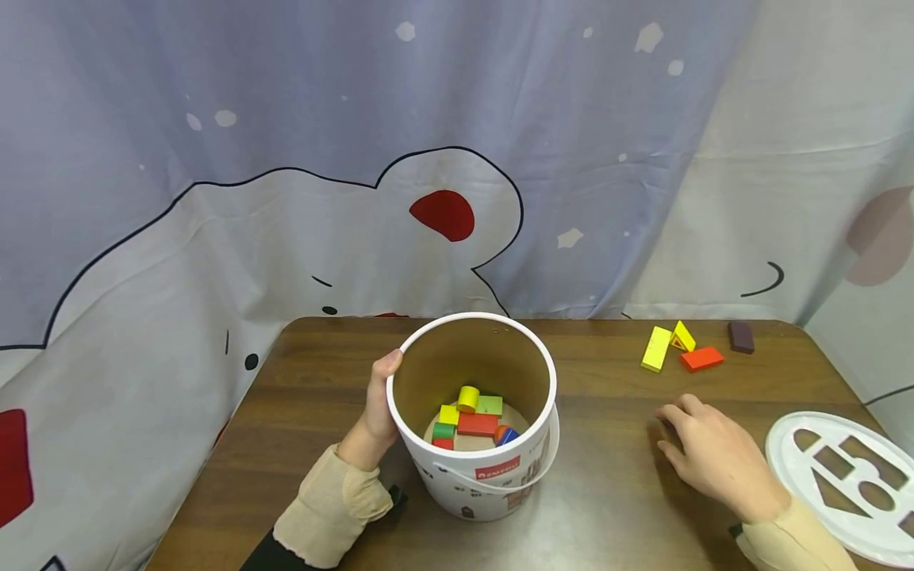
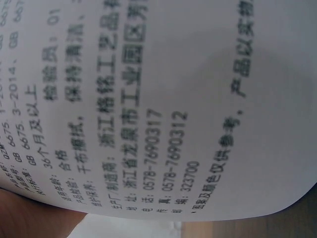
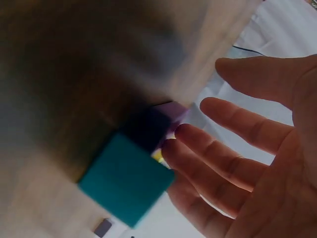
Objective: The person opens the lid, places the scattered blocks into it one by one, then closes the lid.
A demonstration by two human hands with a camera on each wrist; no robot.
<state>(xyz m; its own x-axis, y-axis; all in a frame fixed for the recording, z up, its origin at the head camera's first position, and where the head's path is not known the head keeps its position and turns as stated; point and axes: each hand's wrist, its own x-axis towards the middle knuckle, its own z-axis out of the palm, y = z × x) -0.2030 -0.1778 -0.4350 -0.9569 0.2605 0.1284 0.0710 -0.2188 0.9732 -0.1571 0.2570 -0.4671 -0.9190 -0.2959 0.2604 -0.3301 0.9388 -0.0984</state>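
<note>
A white bucket (image 1: 457,492) with printed sides stands upright on the table. My left hand (image 1: 378,404) holds it at the left, thumb at the rim and the other fingers mostly hidden; the left wrist view is filled by the bucket's printed wall (image 2: 208,99). Inside lie several blocks, among them a yellow cylinder (image 1: 467,398) and a red block (image 1: 477,424). Low over the table at the right, my right hand (image 1: 721,456) has loosely bent fingers, thumb apart. In the right wrist view its fingertips are right beside a teal block (image 3: 126,178), a dark blue block (image 3: 147,128) and a purple block (image 3: 171,111).
Beyond my right hand lie a yellow block (image 1: 655,349), a yellow triangle (image 1: 683,336), a red block (image 1: 702,358) and a dark purple block (image 1: 741,337). A white lid with shaped holes (image 1: 793,452) lies at the right edge. A patterned curtain (image 1: 607,159) hangs behind the table.
</note>
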